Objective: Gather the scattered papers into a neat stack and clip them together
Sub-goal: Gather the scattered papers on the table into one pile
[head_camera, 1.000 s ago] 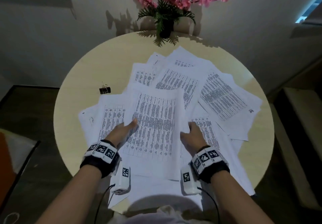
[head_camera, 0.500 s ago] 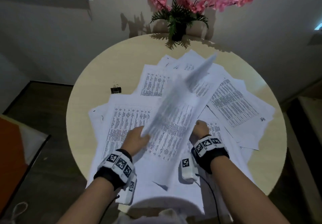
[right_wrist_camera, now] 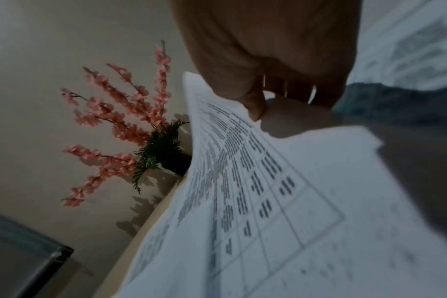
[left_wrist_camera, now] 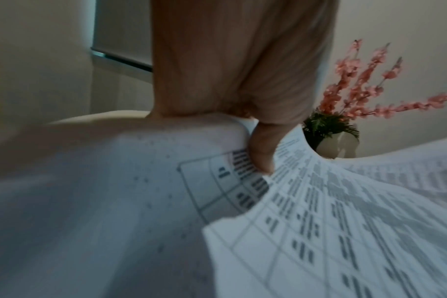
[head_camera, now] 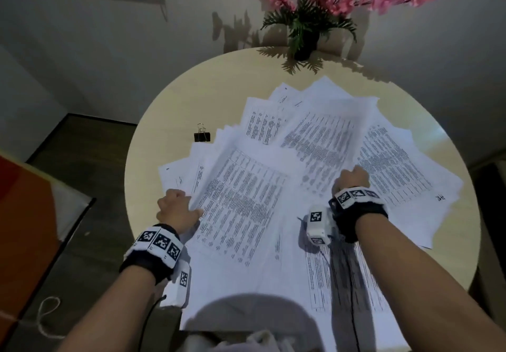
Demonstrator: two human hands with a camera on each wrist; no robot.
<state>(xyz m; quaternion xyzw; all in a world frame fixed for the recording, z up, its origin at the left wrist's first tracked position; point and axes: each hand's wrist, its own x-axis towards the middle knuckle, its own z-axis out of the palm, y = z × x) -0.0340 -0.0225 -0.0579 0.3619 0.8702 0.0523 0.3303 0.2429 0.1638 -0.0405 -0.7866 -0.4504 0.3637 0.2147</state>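
left hand (head_camera: 177, 209) pinching a sheet (head_camera: 241, 203) by its left edge, right hand (head_camera: 351, 180) curled on another sheet (head_camera: 325, 135), both over the papers (head_camera: 397, 165) fanned across the table (head_camera: 175, 99); clip (head_camera: 202, 136) just beside them.

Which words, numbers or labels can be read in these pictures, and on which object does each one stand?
"HR" or similar, handwritten upside down on the corner of a right-side sheet: uncertain.
Printed tables on the papers: too small and blurred to read in every view.
Wristband markers: black-and-white patterns, no words.
Binder clip: no text visible.
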